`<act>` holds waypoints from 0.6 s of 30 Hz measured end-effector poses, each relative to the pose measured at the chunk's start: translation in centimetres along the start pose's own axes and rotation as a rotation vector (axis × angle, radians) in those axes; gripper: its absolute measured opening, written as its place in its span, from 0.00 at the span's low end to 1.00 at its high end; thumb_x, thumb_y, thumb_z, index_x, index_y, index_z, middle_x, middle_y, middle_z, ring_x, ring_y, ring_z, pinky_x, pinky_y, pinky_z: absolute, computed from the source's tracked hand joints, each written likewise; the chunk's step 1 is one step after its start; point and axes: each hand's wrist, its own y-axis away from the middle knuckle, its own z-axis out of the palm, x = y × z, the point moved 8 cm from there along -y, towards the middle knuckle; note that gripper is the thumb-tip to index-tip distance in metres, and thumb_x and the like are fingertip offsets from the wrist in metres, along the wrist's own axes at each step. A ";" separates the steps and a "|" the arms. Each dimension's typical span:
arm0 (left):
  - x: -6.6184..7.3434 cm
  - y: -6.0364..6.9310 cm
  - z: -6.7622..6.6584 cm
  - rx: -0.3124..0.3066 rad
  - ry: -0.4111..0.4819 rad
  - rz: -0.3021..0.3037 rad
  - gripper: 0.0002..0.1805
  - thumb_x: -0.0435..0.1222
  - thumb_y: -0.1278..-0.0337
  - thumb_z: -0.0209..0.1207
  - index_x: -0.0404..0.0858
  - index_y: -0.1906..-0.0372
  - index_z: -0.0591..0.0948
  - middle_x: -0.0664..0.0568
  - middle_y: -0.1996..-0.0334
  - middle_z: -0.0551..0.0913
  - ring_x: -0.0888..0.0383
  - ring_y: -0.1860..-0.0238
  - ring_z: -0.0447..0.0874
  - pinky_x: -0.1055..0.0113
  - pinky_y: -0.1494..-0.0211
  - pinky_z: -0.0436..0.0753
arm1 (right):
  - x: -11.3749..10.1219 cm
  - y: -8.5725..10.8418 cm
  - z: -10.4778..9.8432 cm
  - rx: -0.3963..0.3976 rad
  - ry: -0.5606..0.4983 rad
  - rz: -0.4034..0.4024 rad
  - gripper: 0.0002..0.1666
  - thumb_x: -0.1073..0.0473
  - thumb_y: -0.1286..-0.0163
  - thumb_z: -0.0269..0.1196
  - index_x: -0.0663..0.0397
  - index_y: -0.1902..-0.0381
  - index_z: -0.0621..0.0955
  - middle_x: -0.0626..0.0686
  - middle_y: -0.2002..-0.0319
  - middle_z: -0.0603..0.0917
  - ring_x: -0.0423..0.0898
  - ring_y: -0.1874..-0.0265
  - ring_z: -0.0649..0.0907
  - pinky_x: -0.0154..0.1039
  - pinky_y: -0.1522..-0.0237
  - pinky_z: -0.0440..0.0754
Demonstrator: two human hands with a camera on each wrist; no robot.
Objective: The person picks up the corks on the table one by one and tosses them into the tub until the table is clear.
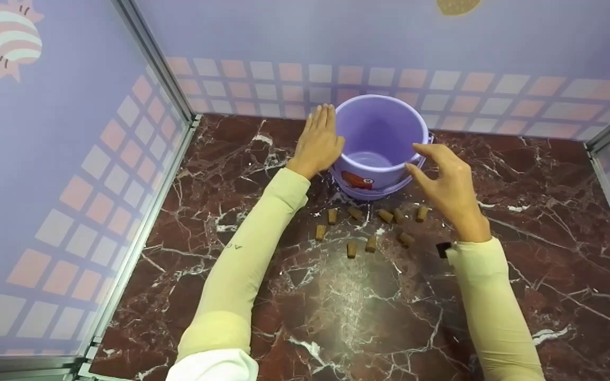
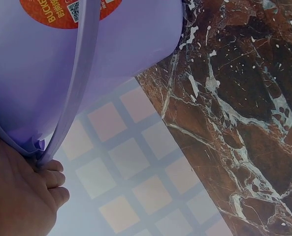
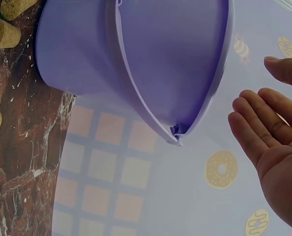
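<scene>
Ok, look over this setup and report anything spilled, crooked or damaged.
Only the corks look untidy: they lie loose, at differing angles, on the marbled surface in front of the purple bucket, as if tipped out. The bucket itself stands upright, its handle lowered, with no visible damage.

In the left wrist view, a round red-orange sticker (image 2: pixel 66 20) on the purple bucket (image 2: pixel 42 59) is showing the word "BUCKET" at the upper left of the frame, where Chinese characters are running alongside it and a QR code (image 2: pixel 73 11) is sitting within the red. In the head view, that same sticker is appearing near the centre of the frame, its print being too small to read. Left of centre there, the left sleeve (image 1: pixel 249 243) is bearing a small dark mark resembling an "A", the characters beside it staying unclear.
</scene>
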 end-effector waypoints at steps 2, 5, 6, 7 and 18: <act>0.0 0.0 0.0 -0.004 0.001 -0.001 0.40 0.47 0.17 0.38 0.27 0.15 0.42 0.36 0.14 0.40 0.45 0.14 0.32 0.58 0.16 0.29 | 0.1 0.2 -0.1 0.010 0.000 -0.001 0.23 0.70 0.37 0.77 0.68 0.44 0.85 0.63 0.46 0.88 0.59 0.48 0.87 0.48 0.39 0.85; 0.1 0.0 0.0 -0.008 0.000 -0.003 0.40 0.47 0.17 0.38 0.27 0.15 0.41 0.36 0.14 0.39 0.46 0.14 0.32 0.58 0.16 0.29 | 0.4 0.6 -0.1 0.019 0.005 -0.005 0.23 0.70 0.37 0.77 0.68 0.44 0.86 0.63 0.47 0.88 0.60 0.48 0.87 0.50 0.39 0.85; 0.1 0.0 0.1 -0.009 -0.003 -0.004 0.41 0.47 0.16 0.38 0.27 0.15 0.41 0.36 0.14 0.39 0.46 0.14 0.32 0.58 0.16 0.28 | 0.5 0.6 -0.1 0.020 0.007 -0.004 0.23 0.70 0.37 0.77 0.68 0.44 0.86 0.63 0.46 0.88 0.60 0.47 0.87 0.51 0.38 0.84; 0.1 0.0 0.1 -0.010 -0.003 -0.004 0.41 0.47 0.16 0.38 0.27 0.15 0.41 0.36 0.14 0.39 0.46 0.14 0.32 0.59 0.16 0.28 | 0.6 0.7 -0.1 0.021 0.008 -0.003 0.23 0.70 0.37 0.77 0.68 0.44 0.86 0.63 0.46 0.88 0.60 0.47 0.87 0.51 0.38 0.84; 0.1 0.0 0.1 -0.007 0.002 0.002 0.41 0.47 0.16 0.38 0.27 0.15 0.41 0.36 0.15 0.39 0.45 0.14 0.33 0.59 0.17 0.26 | 2.2 1.8 0.1 0.005 0.024 0.048 0.23 0.69 0.37 0.77 0.69 0.44 0.85 0.64 0.47 0.88 0.61 0.46 0.86 0.56 0.38 0.84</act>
